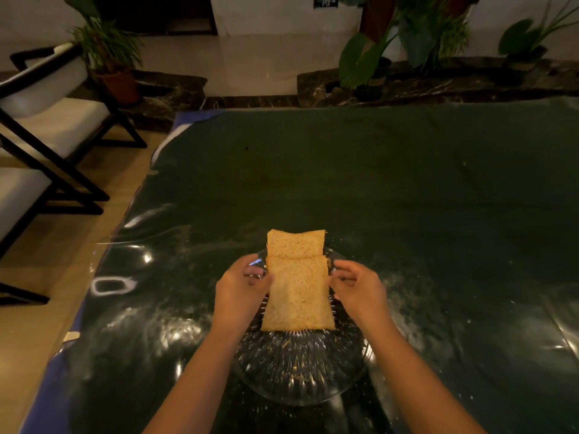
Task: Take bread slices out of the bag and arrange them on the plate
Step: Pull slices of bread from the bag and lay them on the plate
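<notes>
A clear glass plate (297, 380) with crumbs sits on the table near me. A far bread slice (296, 244) lies at the plate's back rim, partly over the edge. A near bread slice (297, 296) overlaps it and is held just above the plate. My left hand (239, 291) pinches the near slice's left edge. My right hand (360, 289) pinches its right edge. No bread bag is in view.
The table (407, 189) has a dark green cloth under clear shiny plastic. Black-framed chairs with white cushions (47, 126) stand at the left. Potted plants (112, 57) line the floor beyond the table's far edge.
</notes>
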Action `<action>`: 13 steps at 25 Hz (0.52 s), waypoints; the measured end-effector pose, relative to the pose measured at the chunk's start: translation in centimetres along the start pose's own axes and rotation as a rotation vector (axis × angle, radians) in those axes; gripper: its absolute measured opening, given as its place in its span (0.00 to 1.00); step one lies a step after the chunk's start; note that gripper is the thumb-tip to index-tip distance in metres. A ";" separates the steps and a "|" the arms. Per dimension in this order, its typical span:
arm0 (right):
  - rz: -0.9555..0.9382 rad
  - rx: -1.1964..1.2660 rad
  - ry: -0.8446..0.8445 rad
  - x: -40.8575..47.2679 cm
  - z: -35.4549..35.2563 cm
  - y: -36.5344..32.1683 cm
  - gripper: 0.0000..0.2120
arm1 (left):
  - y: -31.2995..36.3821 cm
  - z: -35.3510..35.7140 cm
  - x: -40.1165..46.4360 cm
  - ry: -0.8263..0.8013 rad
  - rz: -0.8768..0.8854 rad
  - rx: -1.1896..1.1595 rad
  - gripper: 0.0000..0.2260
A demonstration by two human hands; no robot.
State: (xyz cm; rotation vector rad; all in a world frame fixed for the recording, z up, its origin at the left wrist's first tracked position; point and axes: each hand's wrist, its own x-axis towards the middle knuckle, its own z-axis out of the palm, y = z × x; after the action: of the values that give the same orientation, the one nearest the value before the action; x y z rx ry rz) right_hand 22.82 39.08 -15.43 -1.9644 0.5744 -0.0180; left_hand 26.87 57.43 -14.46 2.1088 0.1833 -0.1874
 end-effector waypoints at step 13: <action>-0.208 0.056 0.248 -15.0 -18.4 -11.0 0.14 | 20.2 -4.6 -14.1 -0.321 0.519 0.123 0.17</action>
State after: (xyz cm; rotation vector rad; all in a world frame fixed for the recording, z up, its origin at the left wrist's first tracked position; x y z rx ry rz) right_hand 8.93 33.25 5.93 -1.9727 0.5205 -0.4080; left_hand 17.50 50.14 7.63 2.1378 -0.5726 -0.2244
